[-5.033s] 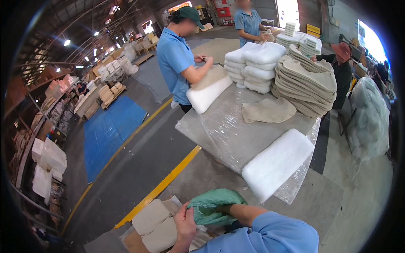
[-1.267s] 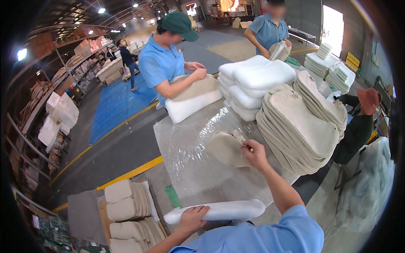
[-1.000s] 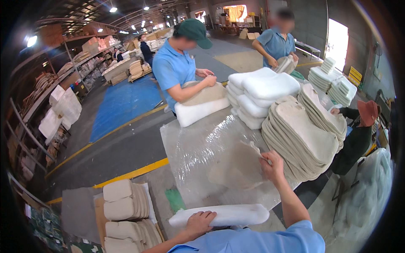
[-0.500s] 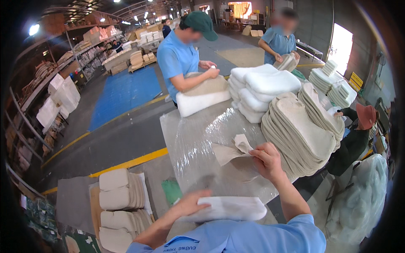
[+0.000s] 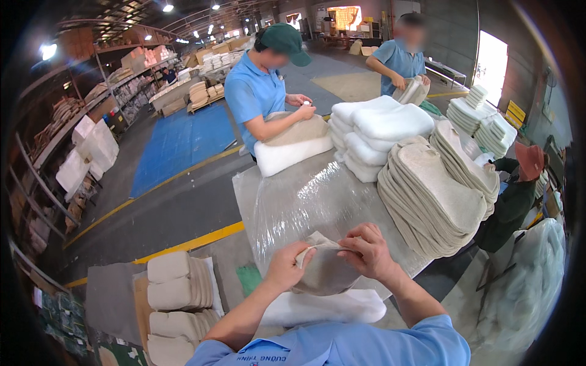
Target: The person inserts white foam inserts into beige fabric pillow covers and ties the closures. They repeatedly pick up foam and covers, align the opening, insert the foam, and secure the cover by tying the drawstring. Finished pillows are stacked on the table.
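Note:
Between my hands hangs a beige fabric cover (image 5: 326,274), its upper edge pulled up and its body drooping toward me. My left hand (image 5: 285,265) grips the left side of that edge, and my right hand (image 5: 370,251) pinches the right side. The fingers of both are closed on the cloth. Close to my body, under the cover, lies a white padding slab (image 5: 323,307), partly hidden. To the right of my hands a tall pile of beige covers (image 5: 427,189) rests on the plastic-wrapped table (image 5: 268,201).
White padding slabs (image 5: 381,128) are stacked at the table's far side. Across it a co-worker in a green cap (image 5: 262,91) handles a beige cover on white padding. Another co-worker (image 5: 400,64) stands farther back. Folded beige pieces (image 5: 177,280) lie at lower left.
My left hand has left the white padding and taken hold of the beige cover. My right hand has brought the cover nearer and slightly left; the cloth now hangs stretched between both hands.

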Tool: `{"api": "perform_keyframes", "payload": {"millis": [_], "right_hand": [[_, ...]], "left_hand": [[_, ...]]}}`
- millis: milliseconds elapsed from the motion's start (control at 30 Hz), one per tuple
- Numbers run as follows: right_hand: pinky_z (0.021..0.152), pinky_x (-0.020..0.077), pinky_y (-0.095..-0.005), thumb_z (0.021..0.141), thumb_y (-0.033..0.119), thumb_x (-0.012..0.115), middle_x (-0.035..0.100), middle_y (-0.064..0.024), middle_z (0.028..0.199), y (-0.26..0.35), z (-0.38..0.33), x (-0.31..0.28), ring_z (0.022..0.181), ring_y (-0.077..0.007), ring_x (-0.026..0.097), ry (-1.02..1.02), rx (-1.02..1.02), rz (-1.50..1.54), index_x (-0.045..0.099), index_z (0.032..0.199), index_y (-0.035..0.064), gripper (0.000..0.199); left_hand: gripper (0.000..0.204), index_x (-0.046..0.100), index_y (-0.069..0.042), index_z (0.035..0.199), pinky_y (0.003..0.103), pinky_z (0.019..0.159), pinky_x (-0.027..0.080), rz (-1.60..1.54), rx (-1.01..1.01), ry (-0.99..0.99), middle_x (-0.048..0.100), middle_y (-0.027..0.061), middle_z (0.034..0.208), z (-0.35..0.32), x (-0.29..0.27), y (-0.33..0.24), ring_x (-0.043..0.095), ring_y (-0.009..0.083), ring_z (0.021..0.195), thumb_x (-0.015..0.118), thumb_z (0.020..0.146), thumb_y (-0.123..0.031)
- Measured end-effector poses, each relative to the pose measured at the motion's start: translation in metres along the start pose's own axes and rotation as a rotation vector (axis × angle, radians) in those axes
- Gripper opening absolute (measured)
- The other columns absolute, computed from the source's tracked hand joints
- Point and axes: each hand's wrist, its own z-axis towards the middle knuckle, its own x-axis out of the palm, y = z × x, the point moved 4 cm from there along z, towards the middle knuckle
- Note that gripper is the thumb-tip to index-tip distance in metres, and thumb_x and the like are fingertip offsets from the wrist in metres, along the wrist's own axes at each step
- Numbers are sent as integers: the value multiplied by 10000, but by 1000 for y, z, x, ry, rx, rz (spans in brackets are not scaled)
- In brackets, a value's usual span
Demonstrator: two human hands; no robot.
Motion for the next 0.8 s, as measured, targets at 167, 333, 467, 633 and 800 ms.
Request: {"api": "perform_keyframes", "payload": {"millis": [167,333,467,633,800], "right_hand": [[987,478,-392,877,313,813,639,-92,1174,-26,-20,12,1123,-255,607,-103,497,475,660,1285,63,502],[981,489,-327,942,300,774,646,-58,1245,-38,-36,54,1153,-151,585,-6,756,1043,616,1329,14,506],[939,504,-305,962,213,749,687,-41,1149,-45,-32,54,1067,-133,625,-3,807,997,646,1286,13,394],[938,497,-311,969,231,736,701,-44,1131,-33,-6,60,1056,-143,629,-43,666,974,681,1234,10,350],[998,476,-360,936,280,754,645,-144,1273,-11,14,49,1166,-248,618,34,329,669,651,1294,2,465]], "left_hand": [[210,737,2,1094,299,733,509,-222,-229,-1,725,29,909,0,-22,20,649,124,831,653,999,-165],[266,719,27,1188,266,929,471,-591,-349,58,713,57,1201,-8,-35,36,634,146,1069,669,966,-109],[374,664,33,1284,277,1057,397,-511,-237,282,609,95,1392,-11,-42,14,554,158,1246,671,995,-204],[713,544,19,1420,399,1154,375,-1367,-441,501,581,135,1420,-78,-16,58,508,240,1362,699,950,-494],[850,459,7,1490,504,1165,384,-1475,-605,56,526,181,1496,-63,17,50,495,330,1391,639,932,-608]]}}
